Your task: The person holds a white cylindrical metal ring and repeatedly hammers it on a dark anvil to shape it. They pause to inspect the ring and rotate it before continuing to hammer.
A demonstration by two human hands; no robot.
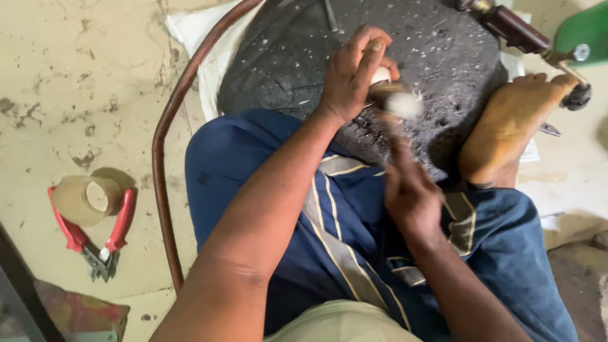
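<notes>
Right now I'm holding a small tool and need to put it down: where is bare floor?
Bare floor lies left of the curved copper pipe, above the tape roll and red pliers. The dark mound is crowded by the left hand, right hand and foot.

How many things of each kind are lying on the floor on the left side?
Pliers: 1
Tape roll: 1
Copper pipe: 1
Total: 3

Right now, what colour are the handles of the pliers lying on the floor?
Red. The pliers show best in the head view, lying beside a tape roll.
</notes>
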